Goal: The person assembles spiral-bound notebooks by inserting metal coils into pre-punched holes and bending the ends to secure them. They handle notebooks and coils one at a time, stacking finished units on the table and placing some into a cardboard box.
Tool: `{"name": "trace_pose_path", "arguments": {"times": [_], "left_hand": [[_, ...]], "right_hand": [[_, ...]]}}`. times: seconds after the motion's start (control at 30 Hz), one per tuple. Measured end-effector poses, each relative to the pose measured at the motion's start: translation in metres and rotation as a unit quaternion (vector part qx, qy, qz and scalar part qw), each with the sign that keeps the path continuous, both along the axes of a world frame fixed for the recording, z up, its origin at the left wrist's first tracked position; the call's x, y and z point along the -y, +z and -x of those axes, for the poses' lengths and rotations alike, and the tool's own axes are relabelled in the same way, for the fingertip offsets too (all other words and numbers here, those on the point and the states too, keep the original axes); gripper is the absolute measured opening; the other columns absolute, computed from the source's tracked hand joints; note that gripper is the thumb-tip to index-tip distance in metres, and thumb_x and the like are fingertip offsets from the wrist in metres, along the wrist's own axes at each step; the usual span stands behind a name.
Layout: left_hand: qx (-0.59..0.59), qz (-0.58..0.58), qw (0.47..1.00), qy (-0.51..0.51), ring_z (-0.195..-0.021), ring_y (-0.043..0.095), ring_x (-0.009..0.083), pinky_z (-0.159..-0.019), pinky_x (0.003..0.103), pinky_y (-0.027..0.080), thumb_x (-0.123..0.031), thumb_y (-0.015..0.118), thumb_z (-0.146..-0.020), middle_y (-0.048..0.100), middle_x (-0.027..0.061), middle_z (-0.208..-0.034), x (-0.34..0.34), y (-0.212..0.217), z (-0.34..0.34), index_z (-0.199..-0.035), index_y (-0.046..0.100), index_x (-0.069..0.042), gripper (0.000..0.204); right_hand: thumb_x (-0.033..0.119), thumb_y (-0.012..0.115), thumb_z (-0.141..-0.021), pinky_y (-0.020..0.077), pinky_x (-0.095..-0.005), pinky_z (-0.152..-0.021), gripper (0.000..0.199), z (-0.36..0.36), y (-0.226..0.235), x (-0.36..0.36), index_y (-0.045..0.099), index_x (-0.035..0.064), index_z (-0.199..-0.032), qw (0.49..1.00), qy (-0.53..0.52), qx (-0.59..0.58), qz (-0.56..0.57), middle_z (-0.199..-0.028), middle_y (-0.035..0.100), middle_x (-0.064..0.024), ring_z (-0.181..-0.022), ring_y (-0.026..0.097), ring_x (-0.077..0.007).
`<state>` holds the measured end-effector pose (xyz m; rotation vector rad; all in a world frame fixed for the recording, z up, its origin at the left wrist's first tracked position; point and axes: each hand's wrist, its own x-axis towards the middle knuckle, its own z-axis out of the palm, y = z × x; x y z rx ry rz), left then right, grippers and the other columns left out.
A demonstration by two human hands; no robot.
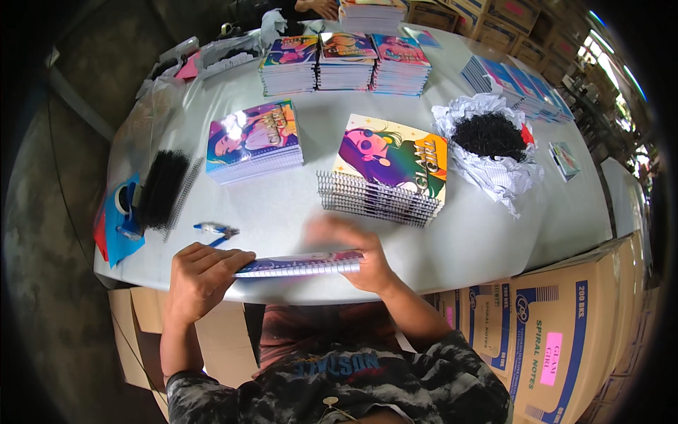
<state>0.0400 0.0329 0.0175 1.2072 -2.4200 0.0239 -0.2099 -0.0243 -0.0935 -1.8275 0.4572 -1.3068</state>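
Observation:
In front of me, at the table's near edge, a thin notebook [300, 263] lies almost edge-on, with a row of holes or wire along its near side. My left hand [201, 278] is closed on its left end. My right hand [357, 251] is at the other end, palm side against the notebook, its fingers smeared by motion. Just beyond the left hand lie blue-handled cutting pliers [219, 232]. A stack of spiral notebooks [388, 169] with a cartoon cover stands beyond my right hand. Farther left is another notebook stack [254, 138].
Black spiral coils [166, 187] lie at the left beside a tape dispenser [127, 208]. More coils [487, 136] sit in crumpled white paper [498, 184]. Notebook stacks [346, 63] line the far side, near another person's hand [321, 7]. Cardboard boxes [565, 332] stand at right.

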Motion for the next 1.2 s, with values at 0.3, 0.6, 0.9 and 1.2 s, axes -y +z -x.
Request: {"name": "trace_pose_path", "arguments": {"times": [0.3,0.6,0.9,1.2], "left_hand": [[-0.509,-0.316,0.768,0.227,-0.094,0.051,0.0144,-0.083,0.028,0.042,0.007,0.05,-0.074,0.052,0.0046,-0.099,0.033,-0.178,0.016,-0.105,0.049,0.0,0.032],[0.057,0.11,0.86,0.495,-0.092,0.057,0.0318,-0.082,0.04,0.044,-0.026,0.053,-0.086,0.059,0.0151,-0.102,0.121,-0.164,-0.156,-0.113,0.054,-0.007,0.033],[-0.05,0.0,0.891,0.452,-0.087,0.06,0.0291,-0.074,0.039,0.046,-0.036,0.066,-0.075,0.064,0.0092,-0.093,0.112,-0.145,-0.179,-0.084,0.071,-0.012,0.026],[-0.335,-0.182,0.912,0.15,-0.077,0.051,0.0135,-0.072,0.025,0.042,-0.02,0.046,-0.087,0.056,0.0065,-0.084,0.074,-0.089,-0.105,-0.1,0.056,0.0,0.026]], "right_hand": [[0.003,0.068,-0.078,0.0508,-0.0248,-0.07,0.015,0.014,-0.06,0.009,0.064,-0.0024,-0.091,0.965,0.012,0.017,-0.26,-0.084,0.067,-0.0071,-0.077,0.062,-0.0115],[0.002,0.063,-0.082,0.0466,-0.0241,-0.079,0.03,0.015,-0.066,0.003,0.057,-0.0025,-0.111,0.981,-0.017,0.018,-0.193,-0.101,0.063,-0.0072,-0.089,0.058,-0.0104],[0.001,0.063,-0.082,0.0474,-0.0241,-0.075,0.023,0.012,-0.061,-0.002,0.061,-0.0025,-0.105,0.982,-0.049,0.038,-0.181,-0.094,0.064,-0.0057,-0.084,0.058,-0.0102],[0.003,0.064,-0.081,0.0449,-0.0228,-0.077,0.027,0.006,-0.044,0.002,0.06,-0.0053,-0.107,0.985,-0.095,0.029,-0.139,-0.094,0.064,-0.0044,-0.084,0.056,-0.008]]}}
